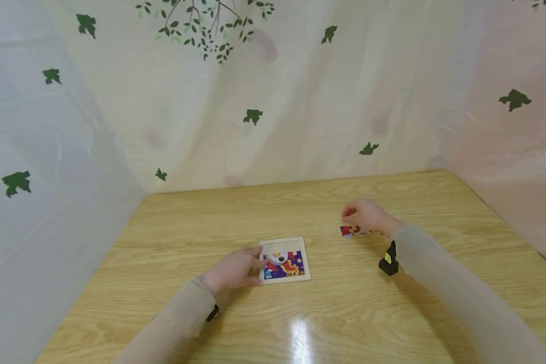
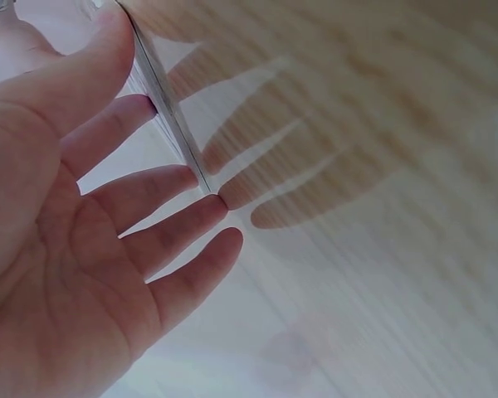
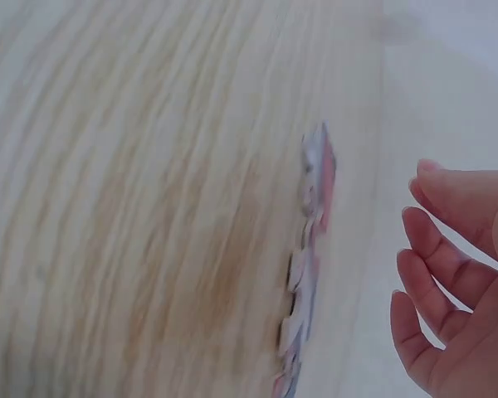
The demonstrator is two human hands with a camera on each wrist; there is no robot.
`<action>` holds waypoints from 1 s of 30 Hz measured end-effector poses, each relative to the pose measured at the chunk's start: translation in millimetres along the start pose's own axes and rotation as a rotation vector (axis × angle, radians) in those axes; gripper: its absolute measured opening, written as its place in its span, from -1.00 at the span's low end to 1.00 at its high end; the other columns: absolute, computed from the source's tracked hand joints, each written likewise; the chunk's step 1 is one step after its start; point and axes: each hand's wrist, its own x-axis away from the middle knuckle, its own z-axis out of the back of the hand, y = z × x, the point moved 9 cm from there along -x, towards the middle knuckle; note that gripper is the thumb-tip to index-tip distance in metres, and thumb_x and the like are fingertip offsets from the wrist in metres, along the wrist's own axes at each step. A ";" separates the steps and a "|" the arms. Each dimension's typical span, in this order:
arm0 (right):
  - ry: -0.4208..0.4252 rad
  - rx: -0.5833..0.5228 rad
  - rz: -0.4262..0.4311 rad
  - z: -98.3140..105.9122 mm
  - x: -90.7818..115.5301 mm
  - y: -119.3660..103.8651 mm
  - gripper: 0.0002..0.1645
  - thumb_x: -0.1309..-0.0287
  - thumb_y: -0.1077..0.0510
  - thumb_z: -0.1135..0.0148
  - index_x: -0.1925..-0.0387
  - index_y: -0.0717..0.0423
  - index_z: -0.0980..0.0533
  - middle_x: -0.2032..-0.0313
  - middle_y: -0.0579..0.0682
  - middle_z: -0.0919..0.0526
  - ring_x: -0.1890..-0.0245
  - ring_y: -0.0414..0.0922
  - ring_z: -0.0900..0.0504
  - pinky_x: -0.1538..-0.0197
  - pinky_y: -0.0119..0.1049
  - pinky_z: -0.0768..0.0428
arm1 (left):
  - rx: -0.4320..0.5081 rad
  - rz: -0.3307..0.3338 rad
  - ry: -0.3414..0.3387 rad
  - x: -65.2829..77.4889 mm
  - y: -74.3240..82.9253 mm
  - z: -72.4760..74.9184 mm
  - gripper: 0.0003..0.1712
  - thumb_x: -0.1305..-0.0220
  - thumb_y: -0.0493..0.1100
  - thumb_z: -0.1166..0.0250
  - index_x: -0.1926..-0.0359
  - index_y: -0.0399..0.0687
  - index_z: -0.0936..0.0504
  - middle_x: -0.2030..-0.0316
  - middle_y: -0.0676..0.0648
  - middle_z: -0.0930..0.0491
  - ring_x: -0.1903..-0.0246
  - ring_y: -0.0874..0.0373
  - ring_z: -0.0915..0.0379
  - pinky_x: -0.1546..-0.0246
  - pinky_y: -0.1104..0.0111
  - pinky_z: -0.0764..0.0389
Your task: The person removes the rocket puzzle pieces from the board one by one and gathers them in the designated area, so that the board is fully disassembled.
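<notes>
A small jigsaw puzzle tray (image 1: 282, 242) with a pale frame lies mid-table; printed pieces (image 1: 292, 268) fill its lower part, while the upper strip is bare. My left hand (image 1: 236, 270) rests at its left side. In the left wrist view, fairly straight fingertips and the thumb touch the tray's edge (image 2: 176, 124). Farther right, a row of loose puzzle pieces (image 1: 349, 231) lies on the wood, partly covered by my right hand (image 1: 367, 215). The right wrist view has this hand (image 3: 456, 274) raised above the pieces (image 3: 307, 282), fingers loosely bent, with nothing visible between them.
The wooden table (image 1: 200, 217) reaches back to a pale curtain (image 1: 300, 126) printed with leaves and green birds. Curtains also hang along the left and right sides. Black devices (image 1: 389, 260) are worn at both wrists.
</notes>
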 end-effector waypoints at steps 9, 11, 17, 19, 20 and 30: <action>0.014 0.032 0.097 -9.7 -5.1 -31.8 -0.90 -0.19 0.19 -0.23 0.36 0.15 -0.60 0.30 0.06 -0.68 0.48 -0.18 -0.51 0.29 -0.25 -0.53 | -0.006 0.021 -0.011 -1.6 -0.8 1.5 -0.36 -0.13 0.04 -0.34 -0.22 -0.03 -0.47 -0.37 -0.27 -0.18 -0.32 -0.18 -0.19 -0.34 0.07 -0.24; 0.000 0.020 0.098 -14.6 -5.5 -36.0 -0.90 -0.20 0.18 -0.22 0.34 0.13 -0.60 0.27 0.04 -0.68 0.48 -0.19 -0.50 0.29 -0.28 -0.52 | -0.005 0.016 -0.007 -2.3 -0.7 1.8 -0.37 -0.12 0.04 -0.34 -0.22 -0.05 -0.48 -0.36 -0.28 -0.19 -0.32 -0.19 -0.20 -0.33 0.06 -0.24; -0.001 -0.011 0.139 -23.4 -6.7 -53.0 -0.92 -0.21 0.18 -0.21 0.34 0.10 -0.60 0.26 0.02 -0.68 0.18 -0.03 -0.61 0.04 -0.06 -0.57 | -0.001 0.018 -0.007 -4.5 -1.7 1.3 -0.37 -0.12 0.03 -0.34 -0.21 -0.06 -0.48 -0.36 -0.29 -0.19 -0.32 -0.20 -0.20 -0.34 0.06 -0.24; -0.001 -0.008 0.160 -26.2 -8.1 -58.4 -0.92 -0.22 0.18 -0.21 0.35 0.09 -0.60 0.28 -0.01 -0.68 0.13 -0.01 -0.61 -0.01 -0.03 -0.57 | -0.005 0.018 -0.005 -5.3 -2.2 0.9 -0.36 -0.11 0.04 -0.34 -0.21 -0.06 -0.48 -0.36 -0.29 -0.19 -0.32 -0.19 -0.20 -0.33 0.07 -0.25; -0.004 -0.012 0.172 -27.6 -8.8 -61.3 -0.92 -0.21 0.18 -0.22 0.35 0.09 -0.61 0.29 -0.01 -0.68 0.13 -0.01 -0.61 -0.02 -0.03 -0.56 | -0.007 0.018 -0.005 -5.7 -2.4 0.7 -0.36 -0.11 0.04 -0.34 -0.21 -0.06 -0.48 -0.36 -0.29 -0.19 -0.32 -0.19 -0.20 -0.33 0.07 -0.25; -0.051 -0.057 0.286 -44.7 -12.8 -84.0 -0.84 -0.21 0.17 -0.21 0.25 0.19 -0.61 0.25 0.01 -0.68 0.15 -0.03 -0.61 0.00 -0.04 -0.57 | -0.002 0.035 -0.011 -8.1 -4.9 -2.1 -0.36 -0.12 0.03 -0.34 -0.22 -0.04 -0.48 -0.37 -0.28 -0.19 -0.32 -0.20 -0.19 -0.34 0.06 -0.23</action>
